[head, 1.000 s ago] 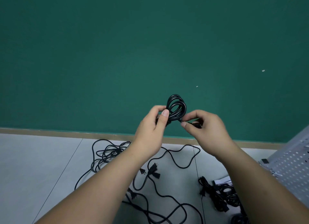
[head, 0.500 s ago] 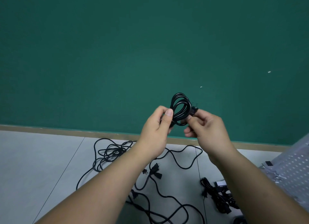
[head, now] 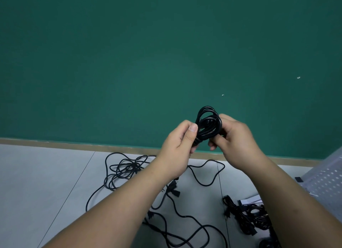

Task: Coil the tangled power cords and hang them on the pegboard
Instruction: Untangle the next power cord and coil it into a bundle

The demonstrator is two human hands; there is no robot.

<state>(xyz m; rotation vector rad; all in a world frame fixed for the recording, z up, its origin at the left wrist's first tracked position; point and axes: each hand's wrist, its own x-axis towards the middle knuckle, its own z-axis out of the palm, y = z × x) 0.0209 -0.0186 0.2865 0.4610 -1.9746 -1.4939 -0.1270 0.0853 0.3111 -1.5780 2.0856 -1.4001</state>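
Green wall (head: 129,53) fills most of the head view, and a tan baseboard (head: 74,146) runs along its foot where it meets the pale grey tiled floor (head: 37,183).

Both forearms reach up from the bottom edge and converge in front of the wall. They hold a small coiled cord (head: 208,124) in the air between the hands, above the floor and level with the lower part of the wall.

The left hand (head: 177,148) has its back turned to the camera. Its thumb is raised with the nail showing and pressed against the coil's left side, and its fingers are curled round the lower end of the bundle. The right hand (head: 235,142) is tilted inward, its fingers wrapped round the coil's right side and pinching the loops together. The top loops stand free above both hands.

On the floor below the left forearm lies a heap of tangled cords (head: 125,170). One loose cord (head: 203,181) snakes out between the two arms, and a pair of plugs (head: 173,189) lies just under the left wrist. Near the right forearm sits a cluster of bundled cords (head: 248,218). A white perforated pegboard (head: 329,179) leans in at the right edge, well apart from the held coil.
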